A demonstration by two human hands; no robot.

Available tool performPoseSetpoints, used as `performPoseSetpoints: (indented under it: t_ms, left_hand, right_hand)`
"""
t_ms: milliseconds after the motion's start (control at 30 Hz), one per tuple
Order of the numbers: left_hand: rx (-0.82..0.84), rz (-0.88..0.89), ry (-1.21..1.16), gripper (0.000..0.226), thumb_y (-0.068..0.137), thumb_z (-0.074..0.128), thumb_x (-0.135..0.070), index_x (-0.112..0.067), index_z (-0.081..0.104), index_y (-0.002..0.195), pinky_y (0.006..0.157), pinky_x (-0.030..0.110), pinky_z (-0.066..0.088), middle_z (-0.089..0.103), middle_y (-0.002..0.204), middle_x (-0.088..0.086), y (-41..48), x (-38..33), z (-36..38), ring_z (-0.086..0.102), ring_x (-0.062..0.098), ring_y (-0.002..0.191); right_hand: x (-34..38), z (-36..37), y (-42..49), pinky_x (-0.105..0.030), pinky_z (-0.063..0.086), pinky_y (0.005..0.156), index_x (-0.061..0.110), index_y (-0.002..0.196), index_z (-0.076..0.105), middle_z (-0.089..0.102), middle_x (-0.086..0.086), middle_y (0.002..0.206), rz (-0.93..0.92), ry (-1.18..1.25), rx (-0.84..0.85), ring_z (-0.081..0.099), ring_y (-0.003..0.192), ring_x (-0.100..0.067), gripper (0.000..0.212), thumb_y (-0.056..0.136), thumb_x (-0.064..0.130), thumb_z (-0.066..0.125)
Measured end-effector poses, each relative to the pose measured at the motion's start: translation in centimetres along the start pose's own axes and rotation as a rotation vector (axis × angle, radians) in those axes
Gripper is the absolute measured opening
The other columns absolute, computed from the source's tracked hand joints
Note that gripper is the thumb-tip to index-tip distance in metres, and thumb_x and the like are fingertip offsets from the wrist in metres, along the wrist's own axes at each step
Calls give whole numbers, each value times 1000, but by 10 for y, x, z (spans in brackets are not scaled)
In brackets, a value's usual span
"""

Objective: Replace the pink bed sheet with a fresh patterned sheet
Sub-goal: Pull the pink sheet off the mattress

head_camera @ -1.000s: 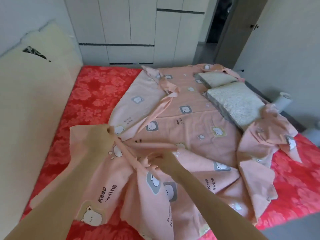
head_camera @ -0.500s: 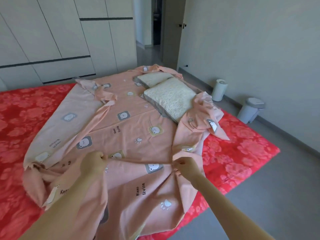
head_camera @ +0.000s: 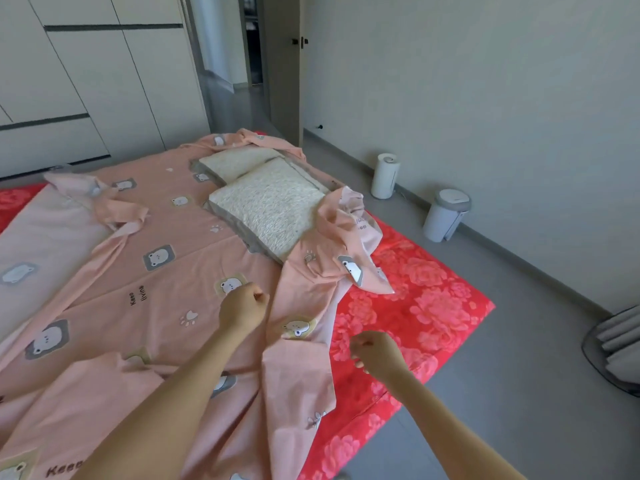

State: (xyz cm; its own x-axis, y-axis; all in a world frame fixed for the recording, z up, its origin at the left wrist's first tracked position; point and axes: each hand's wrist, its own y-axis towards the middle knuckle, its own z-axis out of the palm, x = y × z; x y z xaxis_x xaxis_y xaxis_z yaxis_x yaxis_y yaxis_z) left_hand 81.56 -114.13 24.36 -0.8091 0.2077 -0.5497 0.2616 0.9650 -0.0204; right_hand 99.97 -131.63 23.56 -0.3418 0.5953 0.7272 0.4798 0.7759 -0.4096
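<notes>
Pink sheet (head_camera: 166, 271) lies rumpled across the red mattress (head_camera: 415, 306). Right hand (head_camera: 375, 351) has let go since before, fingers curled empty over the mattress edge. Left hand (head_camera: 242, 308) fingers curled on the sheet, grip unclear.

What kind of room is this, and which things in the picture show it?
Most likely a bedroom: a low red mattress under a pink sheet, two pillows on it, and tall wardrobe doors behind.

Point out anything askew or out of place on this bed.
The pink sheet lies rumpled and askew: its right edge is bunched over a corner of the near pillow, and the red floral mattress shows bare beside it.
</notes>
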Motion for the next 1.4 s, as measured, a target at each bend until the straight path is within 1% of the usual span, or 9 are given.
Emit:
performPoseSetpoints:
  t_ms: [233, 367, 500, 767, 1000, 1100, 1200, 1300, 1400]
  left_hand:
    - [96, -82, -107, 27, 90, 57, -26, -2, 66, 95, 72, 32, 42, 69, 95, 14, 112, -54, 93, 62, 32, 93]
    - [179, -128, -131, 31, 92, 54, -32, -3, 63, 99, 68, 28, 37, 68, 97, 11, 141, -72, 125, 61, 29, 95]
    - [180, -209, -128, 32, 93, 52, -31, -4, 61, 108, 82, 29, 42, 67, 109, 8, 177, -91, 160, 60, 27, 104]
    - [38, -470, -158, 31, 94, 52, -30, -4, 61, 108, 85, 29, 39, 65, 113, 8, 255, -105, 223, 58, 26, 108]
    - [-107, -594, -113, 33, 92, 55, -31, -2, 57, 109, 87, 34, 38, 62, 111, 12, 328, -91, 275, 56, 30, 105]
    - [-113, -610, -41, 38, 94, 53, -34, -2, 58, 114, 91, 34, 38, 62, 115, 11, 355, -73, 291, 55, 30, 110]
    - [-114, -649, -15, 43, 94, 52, -37, -1, 57, 116, 91, 35, 38, 62, 117, 14, 386, -52, 304, 54, 32, 112]
    - [-73, -715, 20, 53, 93, 49, -44, 1, 51, 122, 88, 36, 41, 60, 116, 16, 413, -40, 309, 54, 34, 110]
    - [11, -856, -45, 58, 91, 51, -51, 3, 49, 111, 73, 34, 41, 52, 76, 8, 436, -32, 317, 54, 26, 75]
  right_hand:
    - [-4, -59, 133, -30, 52, 80, 25, 93, 65, 70, 0, 99, 45, -159, 17, 66, 91, -20, 11, 89, 23, 55]
    - [-5, -83, 193, -29, 48, 80, 17, 119, 61, 67, -1, 113, 73, -189, -16, 64, 97, -21, 33, 91, 32, 54]
    - [-4, -107, 275, -28, 45, 86, 16, 126, 55, 61, 0, 123, 97, -218, -23, 60, 106, -20, 41, 92, 39, 54]
    - [-4, -119, 450, -35, 45, 88, 13, 140, 35, 61, -4, 116, 37, -266, -14, 56, 114, -27, 76, 85, 61, 53]
    - [13, -66, 590, -43, 30, 106, 21, 150, 8, 38, -9, 145, -122, -534, -52, 42, 127, -30, 100, 76, 65, 59]
    - [17, -43, 625, -42, 36, 95, 32, 149, -8, 46, -8, 133, -194, -566, -22, 51, 116, -29, 92, 82, 37, 56]
    - [-9, -51, 630, -35, 44, 75, 29, 148, 11, 59, -1, 110, -240, -584, 11, 60, 95, -30, 77, 83, 10, 49]
    - [-58, -87, 598, -29, 41, 69, 20, 125, 40, 63, 1, 107, -177, -924, 99, 63, 97, -25, 39, 86, 17, 44]
    - [-91, -129, 571, -24, 38, 68, 24, 134, 39, 59, 8, 92, 24, -1086, 347, 61, 88, -12, 40, 95, 30, 33]
